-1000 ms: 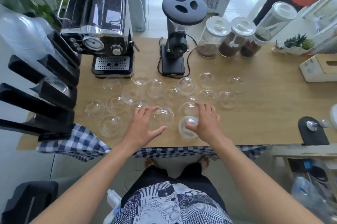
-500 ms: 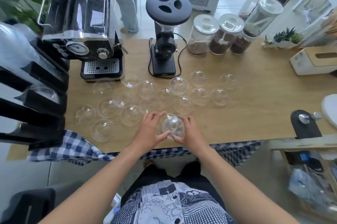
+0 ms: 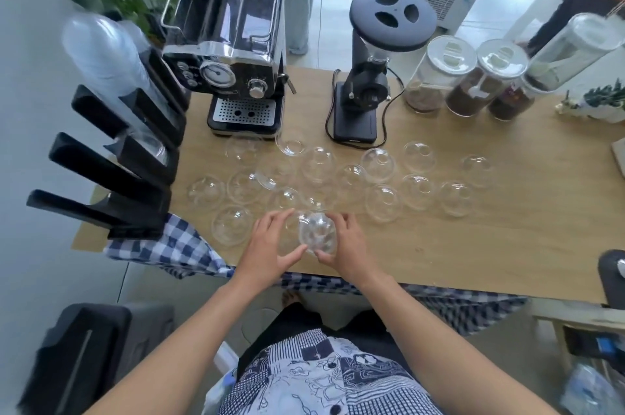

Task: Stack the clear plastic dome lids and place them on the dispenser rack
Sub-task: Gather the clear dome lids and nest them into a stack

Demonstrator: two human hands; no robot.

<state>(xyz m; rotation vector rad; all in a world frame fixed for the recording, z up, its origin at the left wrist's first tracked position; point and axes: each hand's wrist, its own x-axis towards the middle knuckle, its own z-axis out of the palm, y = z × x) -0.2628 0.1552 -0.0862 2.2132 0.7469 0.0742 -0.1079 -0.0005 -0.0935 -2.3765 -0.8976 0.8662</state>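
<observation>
Several clear plastic dome lids [image 3: 382, 160] lie scattered over the middle of the wooden table [image 3: 507, 245]. Near the table's front edge I hold a small stack of dome lids [image 3: 318, 236] between both hands. My left hand [image 3: 270, 242] cups its left side, thumb underneath. On the stack's right side is my right hand [image 3: 348, 245], gripping it. At the table's left end stands the black dispenser rack [image 3: 115, 174], with a tall column of clear lids [image 3: 105, 66] in its upper slot.
An espresso machine [image 3: 230, 49] and a black grinder [image 3: 368, 76] stand at the back. Three jars [image 3: 473, 76] sit back right. A blue checked cloth [image 3: 169, 249] hangs under the rack. A black clamp [image 3: 612, 276] is at the right edge. A person stands beyond the table.
A second ago my hands rested apart on separate lids on the table. They have come together and now hold lids nested between them, raised a little above the table.
</observation>
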